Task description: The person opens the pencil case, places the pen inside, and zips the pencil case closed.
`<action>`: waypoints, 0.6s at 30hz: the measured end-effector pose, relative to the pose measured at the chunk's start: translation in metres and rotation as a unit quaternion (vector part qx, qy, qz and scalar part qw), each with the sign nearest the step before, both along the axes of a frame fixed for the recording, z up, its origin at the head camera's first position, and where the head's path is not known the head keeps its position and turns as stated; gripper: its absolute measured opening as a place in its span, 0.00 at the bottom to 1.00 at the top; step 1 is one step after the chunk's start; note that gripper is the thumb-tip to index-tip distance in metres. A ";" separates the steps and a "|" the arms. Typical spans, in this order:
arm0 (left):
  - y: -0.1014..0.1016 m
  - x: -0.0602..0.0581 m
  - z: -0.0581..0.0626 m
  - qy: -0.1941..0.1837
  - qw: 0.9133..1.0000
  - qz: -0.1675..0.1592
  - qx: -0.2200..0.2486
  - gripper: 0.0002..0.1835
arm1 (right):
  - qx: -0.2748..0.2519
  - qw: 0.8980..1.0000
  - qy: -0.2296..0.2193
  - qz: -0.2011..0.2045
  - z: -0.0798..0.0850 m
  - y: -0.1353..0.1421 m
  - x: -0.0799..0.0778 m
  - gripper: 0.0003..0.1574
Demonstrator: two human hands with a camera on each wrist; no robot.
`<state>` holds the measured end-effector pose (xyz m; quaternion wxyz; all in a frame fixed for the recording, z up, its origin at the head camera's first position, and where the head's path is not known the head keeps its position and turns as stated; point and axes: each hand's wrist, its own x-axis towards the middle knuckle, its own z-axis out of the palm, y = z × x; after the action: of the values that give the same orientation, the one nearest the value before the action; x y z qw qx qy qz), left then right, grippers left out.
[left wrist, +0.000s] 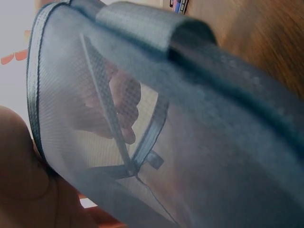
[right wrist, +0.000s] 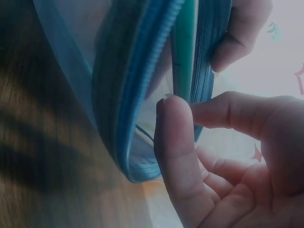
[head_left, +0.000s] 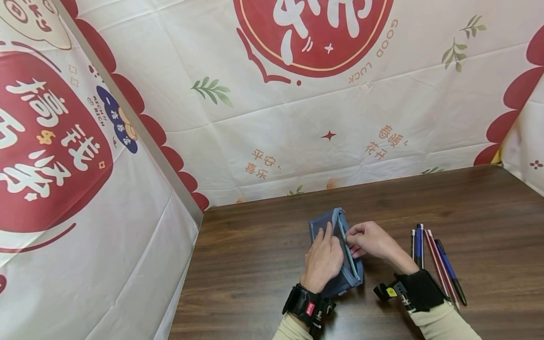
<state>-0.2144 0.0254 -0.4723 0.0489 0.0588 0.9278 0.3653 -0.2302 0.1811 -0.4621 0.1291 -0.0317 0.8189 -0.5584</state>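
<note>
A blue-grey mesh pencil case (head_left: 319, 224) with its zip undone lies slanted on the table. My left hand (head_left: 324, 259) holds it from the near left side; two fingers stretch along the mesh. In the right wrist view some left fingertips (right wrist: 235, 50) bend over the case's rim. My right hand (head_left: 369, 240) is at the zipped opening, pinching the end of a slim green pencil (right wrist: 184, 52) between thumb and index finger. Seen through the mesh in the left wrist view, the pencil (left wrist: 105, 102) slants across the case's inside, with right fingers (left wrist: 126, 95) beyond it.
Beside my right forearm lie several pens and pencils, among them a blue pen (head_left: 450, 269) with a black end and dark red pencils (head_left: 439, 264). Printed cloth (head_left: 297, 127) hangs behind the wooden table (head_left: 246, 255) and along its left side.
</note>
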 end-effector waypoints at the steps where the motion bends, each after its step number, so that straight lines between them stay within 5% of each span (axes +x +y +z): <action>1: 0.000 0.000 0.000 0.001 1.000 0.000 0.000 0.27 | -0.002 1.000 0.000 0.000 0.000 0.000 0.000 0.15; 18: 0.000 -0.001 0.000 0.000 1.000 0.002 0.009 0.28 | -0.005 1.000 0.000 0.010 -0.003 -0.003 0.000 0.14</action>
<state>-0.2150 0.0253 -0.4724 0.0471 0.0572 0.9248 0.3733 -0.2298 0.1780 -0.4648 0.1349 -0.0405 0.8158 -0.5610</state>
